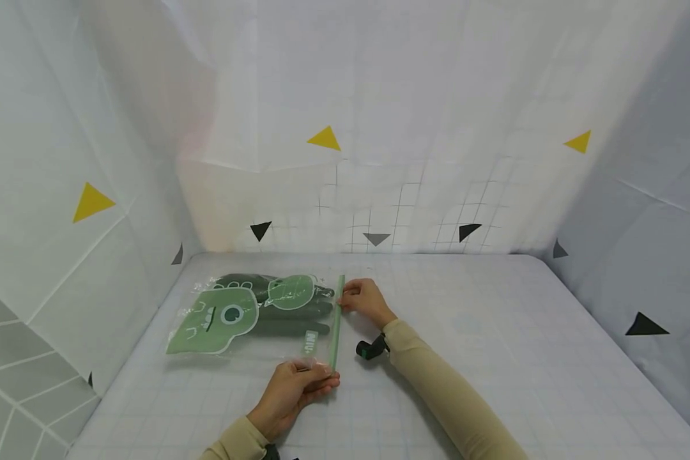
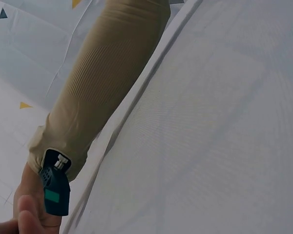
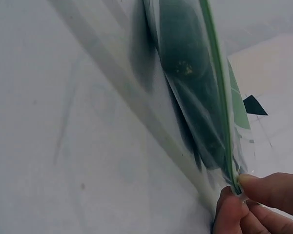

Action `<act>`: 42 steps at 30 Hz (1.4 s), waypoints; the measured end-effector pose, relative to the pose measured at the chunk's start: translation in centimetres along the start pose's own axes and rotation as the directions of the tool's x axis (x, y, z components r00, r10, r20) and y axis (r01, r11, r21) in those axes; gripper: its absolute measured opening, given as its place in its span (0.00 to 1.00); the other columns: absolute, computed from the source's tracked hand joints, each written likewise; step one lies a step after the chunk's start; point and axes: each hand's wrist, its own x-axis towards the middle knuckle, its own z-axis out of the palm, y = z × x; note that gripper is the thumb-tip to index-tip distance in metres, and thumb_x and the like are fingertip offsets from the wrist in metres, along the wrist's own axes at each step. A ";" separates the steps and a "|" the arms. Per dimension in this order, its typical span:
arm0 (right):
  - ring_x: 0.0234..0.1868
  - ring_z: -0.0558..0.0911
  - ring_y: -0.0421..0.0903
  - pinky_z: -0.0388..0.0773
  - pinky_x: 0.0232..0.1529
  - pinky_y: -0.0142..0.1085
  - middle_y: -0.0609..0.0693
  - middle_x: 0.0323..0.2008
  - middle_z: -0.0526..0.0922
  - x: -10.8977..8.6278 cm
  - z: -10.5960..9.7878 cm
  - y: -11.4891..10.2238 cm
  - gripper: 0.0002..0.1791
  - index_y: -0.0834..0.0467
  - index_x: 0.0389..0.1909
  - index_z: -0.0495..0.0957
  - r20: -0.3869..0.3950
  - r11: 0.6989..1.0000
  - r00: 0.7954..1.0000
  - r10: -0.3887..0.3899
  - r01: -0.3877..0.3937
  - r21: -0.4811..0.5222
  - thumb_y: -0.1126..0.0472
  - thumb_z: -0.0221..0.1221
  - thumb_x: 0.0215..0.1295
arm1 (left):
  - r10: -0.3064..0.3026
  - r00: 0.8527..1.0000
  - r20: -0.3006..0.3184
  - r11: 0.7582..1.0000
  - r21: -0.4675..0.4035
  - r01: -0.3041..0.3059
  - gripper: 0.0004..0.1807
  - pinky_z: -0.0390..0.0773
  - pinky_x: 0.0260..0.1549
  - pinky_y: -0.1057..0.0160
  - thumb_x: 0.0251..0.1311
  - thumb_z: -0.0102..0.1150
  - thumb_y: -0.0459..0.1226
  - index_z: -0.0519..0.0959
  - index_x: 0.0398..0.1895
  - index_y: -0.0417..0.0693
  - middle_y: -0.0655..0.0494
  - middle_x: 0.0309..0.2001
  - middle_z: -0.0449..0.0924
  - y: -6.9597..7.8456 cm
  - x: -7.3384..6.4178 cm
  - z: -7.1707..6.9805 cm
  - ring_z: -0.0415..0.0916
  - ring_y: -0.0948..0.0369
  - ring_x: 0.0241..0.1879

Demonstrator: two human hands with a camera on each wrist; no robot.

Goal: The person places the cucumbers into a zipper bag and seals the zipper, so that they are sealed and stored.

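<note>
A clear zip bag [image 1: 290, 348] with a green cartoon print lies on its side, its green zip strip [image 1: 336, 332] facing right. Long dark green items [image 1: 290, 313] with rounded ends show through the plastic. My left hand [image 1: 290, 393] pinches the near end of the strip between thumb and fingers. Up at the far part of the strip, my right hand [image 1: 369, 301] pinches the edge. The right wrist view shows thumb and fingers [image 3: 271, 190] gripping the strip's end. In the left wrist view only some left fingertips [image 2: 27, 214] appear, in front of the right wrist.
The table [image 1: 523, 358] has a white gridded cover. White sheets with yellow and black triangles form a back wall [image 1: 437, 96] and side walls. A small black wrist camera [image 1: 370, 348] hangs under the right wrist, close over the table.
</note>
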 end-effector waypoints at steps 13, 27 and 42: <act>0.30 0.87 0.50 0.86 0.35 0.41 0.60 0.34 0.87 1.6 -0.3 0.0 0.14 0.73 0.47 0.80 -0.041 1.000 0.999 0.018 -0.018 0.010 0.76 0.67 0.62 | 0.000 1.000 0.002 1.000 0.003 0.000 0.16 0.84 0.47 0.59 0.69 0.65 0.31 0.77 0.53 0.24 0.34 0.45 0.86 0.1 0.0 0.0 0.88 0.53 0.43; 0.33 0.87 0.53 0.85 0.37 0.41 0.62 0.37 0.87 3.1 -0.4 0.2 0.17 0.72 0.51 0.78 -0.104 0.999 0.994 0.040 -0.040 0.004 0.77 0.67 0.61 | 0.003 1.000 0.000 1.000 0.004 -0.003 0.14 0.84 0.46 0.59 0.69 0.65 0.30 0.79 0.50 0.27 0.36 0.44 0.86 -0.1 0.1 -0.1 0.88 0.54 0.42; 0.30 0.86 0.47 0.84 0.38 0.38 0.58 0.37 0.86 4.4 -0.6 0.7 0.18 0.69 0.53 0.78 -0.144 0.997 0.987 0.075 -0.079 -0.020 0.72 0.69 0.64 | -0.003 1.000 0.012 1.000 -0.001 0.003 0.14 0.84 0.46 0.59 0.69 0.65 0.30 0.79 0.50 0.26 0.36 0.44 0.86 -0.2 0.1 -0.3 0.88 0.53 0.42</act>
